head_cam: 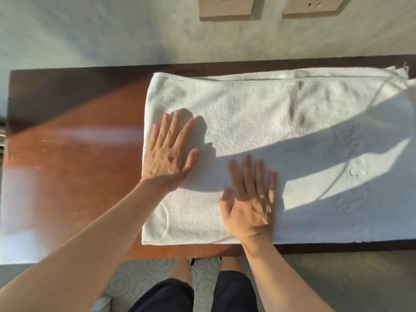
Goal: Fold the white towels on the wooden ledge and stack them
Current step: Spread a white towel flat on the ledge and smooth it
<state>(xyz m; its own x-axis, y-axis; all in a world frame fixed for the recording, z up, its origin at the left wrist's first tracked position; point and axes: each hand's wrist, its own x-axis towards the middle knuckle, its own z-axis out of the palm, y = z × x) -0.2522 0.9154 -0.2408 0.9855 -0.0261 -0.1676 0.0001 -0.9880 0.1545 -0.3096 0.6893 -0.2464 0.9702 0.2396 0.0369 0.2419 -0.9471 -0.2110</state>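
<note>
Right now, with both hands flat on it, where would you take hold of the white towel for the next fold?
Probably the white towel at its short left edge, pinching both corners from the left: that end lies squared and free on the wooden ledge, while the right end runs out of frame.

towel [270, 122] runs off right edge; 2 wall plates [226, 7] cropped at top.

No readable text, label or number on any surface in view.
</note>
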